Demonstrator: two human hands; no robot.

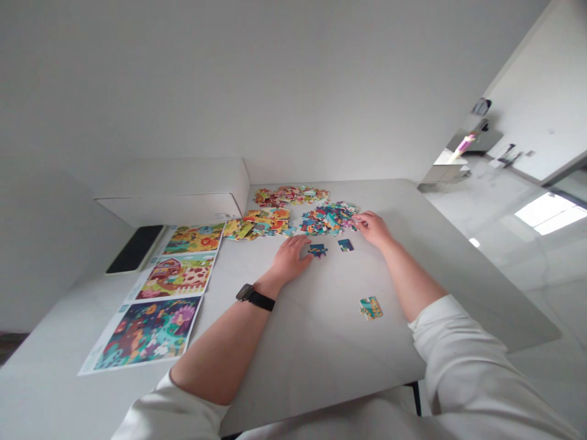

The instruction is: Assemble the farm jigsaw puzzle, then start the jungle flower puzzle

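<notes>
My left hand lies on the table with its fingers apart, its thumb beside a dark blue puzzle piece that may be several joined together. At the right edge of a pile of blue and purple puzzle pieces is my right hand, fingertips pinched on a small piece that they mostly cover. Between the hands sits a single dark blue piece. A teal and orange piece lies nearer to me, left of my right forearm.
Red-and-pink pieces and yellow-orange pieces form two more piles behind and to the left. Three printed picture sheets, a dark phone-like slab and a white box occupy the left. A wall closes off the back.
</notes>
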